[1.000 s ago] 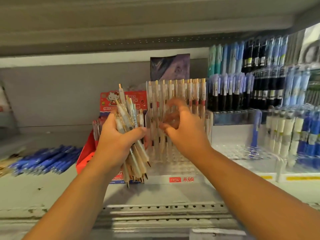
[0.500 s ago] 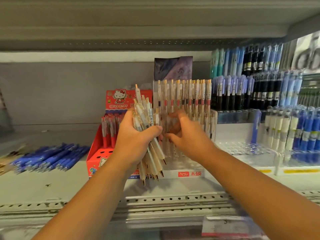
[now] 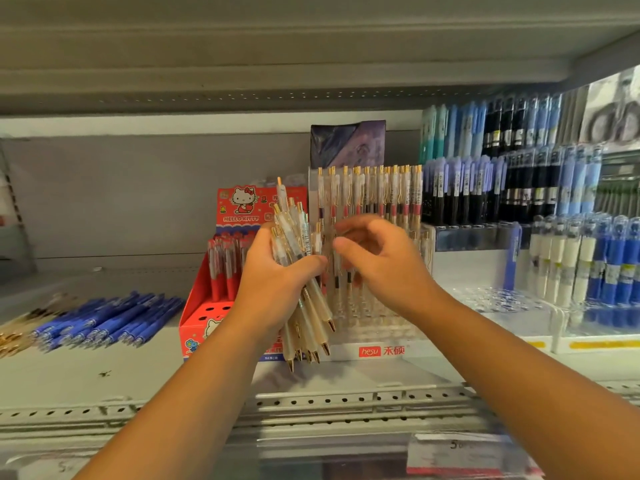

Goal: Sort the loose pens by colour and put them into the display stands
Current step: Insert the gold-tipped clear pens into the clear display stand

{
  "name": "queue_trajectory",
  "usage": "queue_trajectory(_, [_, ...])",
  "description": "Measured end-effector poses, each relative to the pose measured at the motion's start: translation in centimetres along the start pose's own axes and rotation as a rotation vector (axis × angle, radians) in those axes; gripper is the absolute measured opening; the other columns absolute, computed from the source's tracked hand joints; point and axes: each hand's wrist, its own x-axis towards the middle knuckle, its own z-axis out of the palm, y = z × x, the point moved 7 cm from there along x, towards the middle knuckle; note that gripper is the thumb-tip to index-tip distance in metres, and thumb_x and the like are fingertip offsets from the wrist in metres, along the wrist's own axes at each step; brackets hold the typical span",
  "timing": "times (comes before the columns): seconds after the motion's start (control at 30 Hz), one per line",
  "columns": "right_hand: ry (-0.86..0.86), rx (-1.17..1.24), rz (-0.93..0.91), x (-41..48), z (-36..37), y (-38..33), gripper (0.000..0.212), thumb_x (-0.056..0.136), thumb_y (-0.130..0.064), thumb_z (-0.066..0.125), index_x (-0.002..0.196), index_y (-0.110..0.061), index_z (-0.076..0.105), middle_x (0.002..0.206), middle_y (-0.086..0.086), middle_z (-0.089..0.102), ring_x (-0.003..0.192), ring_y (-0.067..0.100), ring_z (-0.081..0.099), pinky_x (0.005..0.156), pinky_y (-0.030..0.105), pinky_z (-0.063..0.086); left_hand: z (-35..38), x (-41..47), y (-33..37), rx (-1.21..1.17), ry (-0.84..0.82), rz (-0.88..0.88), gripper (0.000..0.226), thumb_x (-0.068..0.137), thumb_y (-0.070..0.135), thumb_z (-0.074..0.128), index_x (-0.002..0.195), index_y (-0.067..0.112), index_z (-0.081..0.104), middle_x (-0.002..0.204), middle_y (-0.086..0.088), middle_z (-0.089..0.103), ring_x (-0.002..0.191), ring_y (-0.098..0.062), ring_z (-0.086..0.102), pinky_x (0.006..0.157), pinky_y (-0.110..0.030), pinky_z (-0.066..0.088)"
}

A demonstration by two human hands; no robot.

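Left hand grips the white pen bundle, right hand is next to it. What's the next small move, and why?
Probably pinch one pen from the bundle in the left hand with the right hand, which hovers beside it, apparently empty; the clear stand behind has free holes in its front rows.

I see a grey metal shelf (image 3: 138, 372) with a perforated front rail (image 3: 346, 400) along its near edge. Loose blue pens (image 3: 107, 322) lie heaped at the left, with blurred brownish pens (image 3: 14, 336) at the far-left edge. Mid-shelf stands a red Hello Kitty box (image 3: 204, 306), and a clear stand (image 3: 381, 351) is just beside it on the right. Further right is a tiered clear stand (image 3: 502, 303) holding blue and white pens.
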Motion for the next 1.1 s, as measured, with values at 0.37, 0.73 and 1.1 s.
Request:
queue_trajectory(0.37, [-0.066, 0.273, 0.215, -0.3, 1.4, 0.1, 0.013, 0.089, -0.012, 0.069, 0.102, -0.011, 0.071, 0.095, 0.008, 0.072, 0.082, 0.016, 0.071, 0.061, 0.023, 0.055, 1.0, 0.1, -0.4, -0.074, -0.08, -0.035, 0.042, 0.071, 0.014, 0.074, 0.111, 0.022, 0.062, 0.095, 0.002, 0.076, 0.087, -0.015, 0.073, 0.066, -0.021, 0.055])
queue_trajectory(0.73, [0.057, 0.449, 0.23, -0.8, 0.2, 0.1, 0.022, 0.09, -0.007, 0.065, 0.111, -0.006, 0.059, 0.088, 0.006, 0.076, 0.081, 0.021, 0.075, 0.068, 0.03, 0.061, -0.6, 0.3, -1.0, 0.001, 0.067, -0.073, 0.033, 0.068, 0.017, 0.068, 0.099, 0.029, 0.062, 0.074, 0.013, 0.069, 0.072, -0.01, 0.067, 0.065, -0.031, 0.052])
queue_trajectory(1.1, [0.402, -0.08, 0.067, 1.1, -3.6, 0.7, 0.032, 0.082, -0.027, 0.078, 0.107, -0.025, 0.058, 0.084, -0.008, 0.065, 0.071, 0.013, 0.069, 0.061, 0.041, 0.062, -0.3, 0.2, -1.1, 0.074, 0.037, -0.072, 0.031, 0.083, 0.009, 0.067, 0.101, 0.033, 0.061, 0.072, 0.018, 0.068, 0.067, -0.001, 0.065, 0.064, -0.027, 0.052])
